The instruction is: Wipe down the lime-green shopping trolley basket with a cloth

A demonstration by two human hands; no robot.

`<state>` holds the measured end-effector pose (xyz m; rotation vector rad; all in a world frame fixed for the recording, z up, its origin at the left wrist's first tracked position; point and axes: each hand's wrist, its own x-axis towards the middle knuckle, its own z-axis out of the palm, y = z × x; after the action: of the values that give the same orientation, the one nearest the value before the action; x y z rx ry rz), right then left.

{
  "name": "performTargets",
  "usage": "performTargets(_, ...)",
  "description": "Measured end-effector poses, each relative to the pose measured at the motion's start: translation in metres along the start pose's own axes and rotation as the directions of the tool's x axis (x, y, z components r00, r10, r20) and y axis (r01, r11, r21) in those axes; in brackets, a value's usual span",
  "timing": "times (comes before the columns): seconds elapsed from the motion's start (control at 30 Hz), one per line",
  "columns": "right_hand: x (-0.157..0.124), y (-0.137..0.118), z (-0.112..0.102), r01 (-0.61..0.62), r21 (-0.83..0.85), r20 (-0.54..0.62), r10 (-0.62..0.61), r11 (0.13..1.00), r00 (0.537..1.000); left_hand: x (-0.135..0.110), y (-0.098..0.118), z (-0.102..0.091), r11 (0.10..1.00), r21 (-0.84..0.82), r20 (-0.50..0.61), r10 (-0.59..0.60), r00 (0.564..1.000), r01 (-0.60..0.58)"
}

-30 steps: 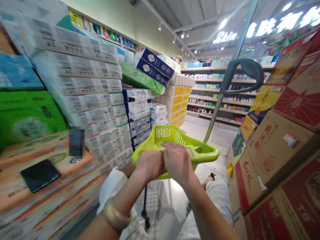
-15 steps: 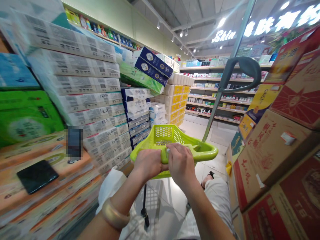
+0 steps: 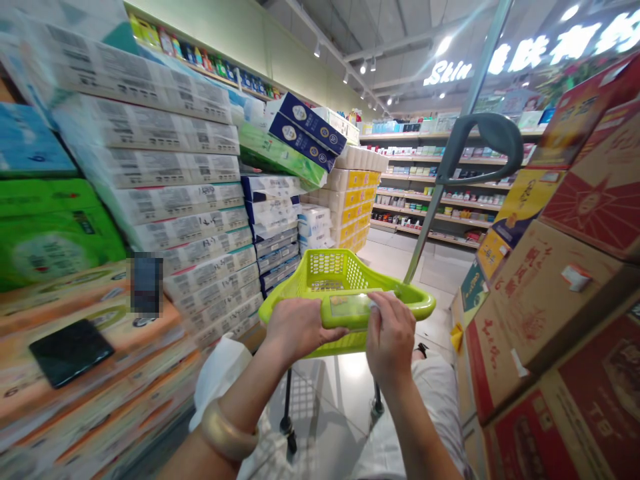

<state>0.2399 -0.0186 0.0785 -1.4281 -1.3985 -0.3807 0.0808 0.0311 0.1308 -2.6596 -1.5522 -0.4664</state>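
Note:
A lime-green shopping basket (image 3: pixel 330 267) with perforated walls stands ahead of me on black wheeled legs. My left hand (image 3: pixel 295 327) is wrapped round the left part of its handle bar (image 3: pixel 350 310), thumb below. A gold bangle (image 3: pixel 230 430) circles my left wrist. My right hand (image 3: pixel 393 333) is closed over the bar's right part, with fingers pressed together. Between those fingers, against the bar, shows the edge of a white tissue (image 3: pixel 373 303); most of it is hidden. A label covers the bar between my hands.
Stacked paper packs (image 3: pixel 200 200) line the left side. A dark phone-like slab (image 3: pixel 73 352) lies on orange packs (image 3: pixel 125 373). Cartons (image 3: pixel 540 293) are piled on the right. Beyond the basket rises a metal pole with a grey handle (image 3: pixel 480 147); shelves (image 3: pixel 425 167) stand behind.
My right hand has slid right along the handle bar with the white tissue, uncovering the label. The left hand stays on the bar, its thumb now showing.

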Motion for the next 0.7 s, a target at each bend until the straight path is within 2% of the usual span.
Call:
performTargets(0.1, -0.011, -0.025, 0.010, 0.128, 0.094, 0.054, -0.134, 0.987, 0.990, -0.001, -0.002, 0.000, 0.999, -0.019, -0.018, 0.028, 0.999, -0.028)
performTargets(0.2, -0.016, -0.027, 0.012, 0.211, 0.145, 0.077, -0.224, 0.967, 0.972, -0.002, -0.005, -0.001, 0.995, -0.078, -0.052, 0.054, 0.997, -0.058)
performTargets(0.27, -0.015, -0.013, 0.010, 0.201, 0.122, 0.027, -0.206, 0.972, 0.978, -0.002, -0.005, -0.003, 0.995, -0.086, -0.044, 0.055, 0.998, -0.059)
performTargets(0.37, -0.011, 0.014, 0.005, 0.120, 0.066, -0.138, -0.111, 0.991, 0.984, -0.002, -0.002, -0.008, 0.998, -0.041, 0.051, 0.042, 0.998, -0.040)
performTargets(0.47, -0.012, 0.021, 0.007, 0.080, 0.064, -0.235, -0.063, 0.995, 0.970, -0.002, 0.002, -0.013, 1.000, 0.004, 0.131, 0.024, 0.991, -0.025)
performTargets(0.53, -0.019, 0.011, 0.013, 0.116, 0.086, -0.218, -0.095, 0.990, 0.971, -0.002, 0.003, -0.014, 1.000, 0.024, 0.143, 0.007, 0.990, -0.011)
performTargets(0.63, -0.031, -0.008, 0.023, 0.239, 0.110, -0.124, -0.225, 0.965, 0.966, -0.002, 0.004, -0.015, 0.999, 0.049, 0.153, -0.002, 0.988, -0.005)
performTargets(0.7, -0.037, -0.012, 0.028, 0.315, 0.111, -0.081, -0.307, 0.943, 0.948, -0.003, 0.004, -0.015, 0.998, 0.062, 0.158, 0.003, 0.987, -0.013)
